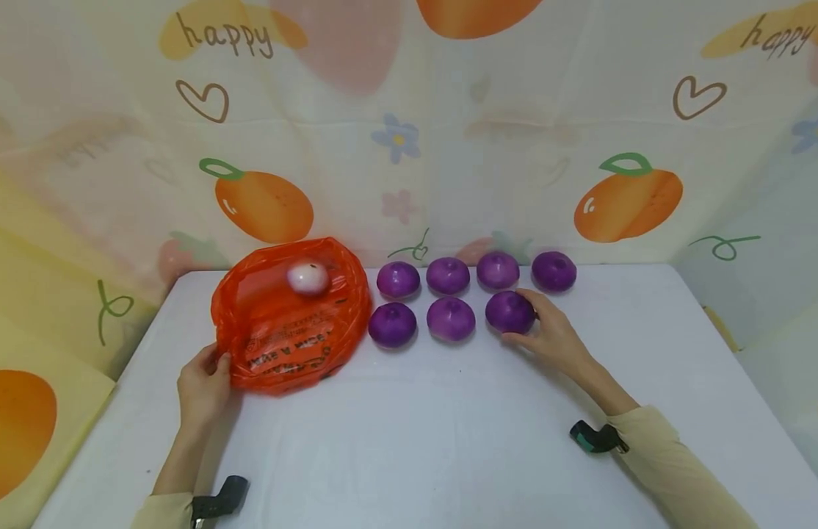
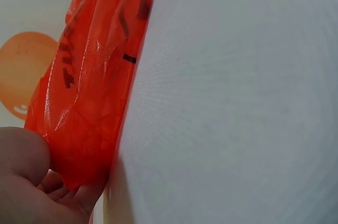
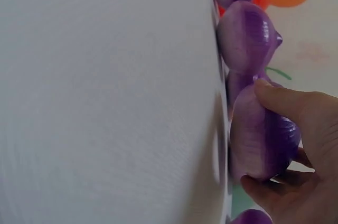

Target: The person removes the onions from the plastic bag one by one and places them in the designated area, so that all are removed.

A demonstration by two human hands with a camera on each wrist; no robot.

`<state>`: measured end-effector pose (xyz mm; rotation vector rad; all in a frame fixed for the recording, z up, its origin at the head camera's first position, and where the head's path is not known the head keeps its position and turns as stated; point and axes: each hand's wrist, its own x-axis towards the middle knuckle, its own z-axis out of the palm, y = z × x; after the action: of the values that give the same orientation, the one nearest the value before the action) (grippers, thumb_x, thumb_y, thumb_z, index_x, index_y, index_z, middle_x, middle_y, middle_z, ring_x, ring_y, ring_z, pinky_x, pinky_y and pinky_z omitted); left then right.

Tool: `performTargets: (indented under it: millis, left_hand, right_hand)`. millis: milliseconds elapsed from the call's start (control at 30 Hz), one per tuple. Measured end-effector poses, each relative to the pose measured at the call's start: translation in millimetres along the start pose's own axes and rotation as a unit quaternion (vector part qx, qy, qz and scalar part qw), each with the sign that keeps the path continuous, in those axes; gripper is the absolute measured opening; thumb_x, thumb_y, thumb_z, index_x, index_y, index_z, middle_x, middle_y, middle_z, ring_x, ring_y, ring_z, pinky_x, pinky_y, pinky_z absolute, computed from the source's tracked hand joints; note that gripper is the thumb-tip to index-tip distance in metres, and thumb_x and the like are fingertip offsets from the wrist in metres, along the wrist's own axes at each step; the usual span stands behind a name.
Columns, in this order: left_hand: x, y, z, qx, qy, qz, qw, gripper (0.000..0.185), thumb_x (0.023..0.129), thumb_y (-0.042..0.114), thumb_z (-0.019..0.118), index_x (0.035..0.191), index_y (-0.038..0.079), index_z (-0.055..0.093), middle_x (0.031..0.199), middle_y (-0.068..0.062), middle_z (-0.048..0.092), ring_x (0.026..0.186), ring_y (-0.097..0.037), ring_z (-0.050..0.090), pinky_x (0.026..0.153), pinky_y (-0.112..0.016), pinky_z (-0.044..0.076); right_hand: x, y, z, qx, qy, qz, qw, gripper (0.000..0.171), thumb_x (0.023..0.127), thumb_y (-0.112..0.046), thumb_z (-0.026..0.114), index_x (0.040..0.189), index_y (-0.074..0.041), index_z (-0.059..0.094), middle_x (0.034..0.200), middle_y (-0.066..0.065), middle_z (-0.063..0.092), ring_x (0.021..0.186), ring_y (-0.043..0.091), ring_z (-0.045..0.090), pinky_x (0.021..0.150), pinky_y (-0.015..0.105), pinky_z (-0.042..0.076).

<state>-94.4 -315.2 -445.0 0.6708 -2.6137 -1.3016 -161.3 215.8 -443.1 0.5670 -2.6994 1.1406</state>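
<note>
Right hand [image 1: 553,336] grips a glossy purple onion [image 1: 509,311] (six round neighbours at nine to twelve o'clock); left hand [image 1: 203,385] pinches the crinkly orange bag [image 1: 290,323].

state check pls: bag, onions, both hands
orange plastic bag: lying on the table, mouth open, one pale onion inside
purple onions: seven, two rows on the table, outside the bag
front-right onion: gripped, resting on the table
left hand: holds the bag's edge
right hand: fingers round the front-right onion

This looks like a staged tabletop set rather than a lived-in room: a plain white table [image 1: 409,441] is boxed in behind and on both sides by a hung cloth backdrop [image 1: 409,147] printed with oranges, hearts and "happy".
</note>
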Motion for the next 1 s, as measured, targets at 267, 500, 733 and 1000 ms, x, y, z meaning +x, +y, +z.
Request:
performTargets:
  millis: [267,500,733,1000]
  left_hand:
    - [0.7,0.9,-0.1,-0.001,-0.002,-0.004,1.0000,0.044,0.104,0.015,0.038,0.144,-0.004,0.043,0.140,-0.027,0.050,0.126,-0.039,0.050,0.100,-0.049,0.042]
    - [0.5,1.7,-1.0,0.002,-0.003,-0.005,1.0000,0.045,0.104,0.014,0.038,0.145,-0.005,0.042,0.140,-0.028,0.049,0.126,-0.039,0.050,0.101,-0.049,0.042]
    - [0.9,0.7,0.3,0.000,-0.001,-0.011,0.9999,0.045,0.104,0.015,0.039,0.144,-0.005,0.042,0.141,-0.029,0.048,0.127,-0.041,0.049,0.101,-0.049,0.042]
    - [0.3,0.7,0.9,0.007,0.007,0.003,0.9999,0.043,0.103,0.013,0.041,0.141,-0.007,0.046,0.137,-0.030,0.051,0.124,-0.040,0.052,0.099,-0.048,0.042]
  right_hand:
    - [1.1,1.7,1.8,0.020,-0.027,0.043,0.999,0.083,0.078,-0.018,0.084,0.143,0.006,0.038,0.143,0.026,0.045,0.126,0.039,0.047,0.101,0.054,0.043]
    - [-0.5,4.7,2.9,0.032,-0.038,0.045,0.998,0.084,0.079,-0.020,0.083,0.145,0.005,0.036,0.143,0.026,0.044,0.127,0.040,0.047,0.101,0.053,0.044]
    - [-0.2,5.6,3.4,0.041,-0.057,0.054,0.996,0.088,0.081,-0.022,0.081,0.148,0.006,0.030,0.147,0.028,0.038,0.131,0.041,0.042,0.105,0.053,0.040]
    - [-3.1,4.5,1.5,0.020,-0.073,0.053,0.996,0.096,0.082,-0.031,0.080,0.151,0.006,0.023,0.148,0.028,0.036,0.127,0.043,0.045,0.107,0.056,0.035]
